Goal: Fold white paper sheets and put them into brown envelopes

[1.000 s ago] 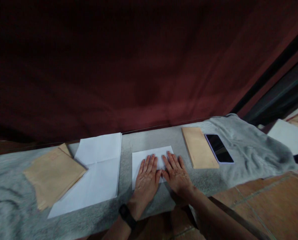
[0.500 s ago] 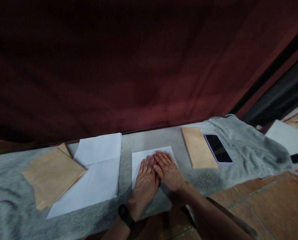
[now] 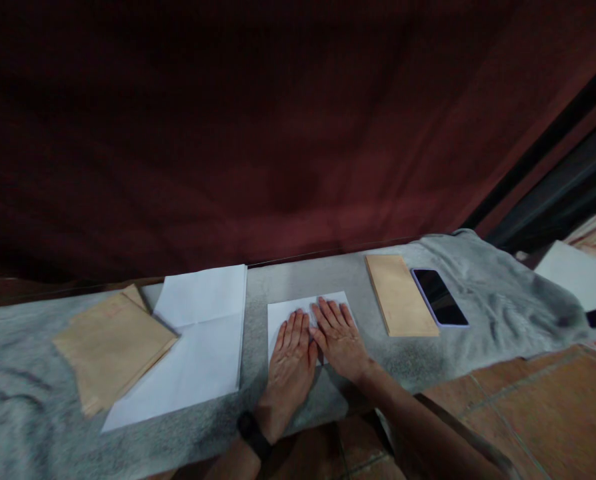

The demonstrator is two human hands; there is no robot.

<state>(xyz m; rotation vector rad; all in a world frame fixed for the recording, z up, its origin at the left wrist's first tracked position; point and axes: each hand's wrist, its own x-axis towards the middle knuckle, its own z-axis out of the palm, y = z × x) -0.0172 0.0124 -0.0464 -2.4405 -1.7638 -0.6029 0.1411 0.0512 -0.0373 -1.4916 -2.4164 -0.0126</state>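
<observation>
A small white sheet of paper (image 3: 289,309), which looks folded, lies in front of me on a grey cloth. Flat on its left half rests my left hand (image 3: 292,353), fingers stretched out, a dark band around the wrist. My right hand (image 3: 341,339) presses flat on the right half, its fingers slightly spread. The two hands lie side by side, thumbs close together, and cover much of the paper. Neither hand grips anything.
Left of my hands lies a stack of large white paper (image 3: 205,353) with a crease, partly under brown envelopes (image 3: 115,350). To the right are a stack of brown envelopes (image 3: 402,297) and a phone (image 3: 439,297). A dark red curtain (image 3: 298,167) hangs behind the grey cloth (image 3: 493,293).
My hands have moved slightly apart; the fingertips that overlapped at the middle of the paper now lie separated. The view has shifted a little.
</observation>
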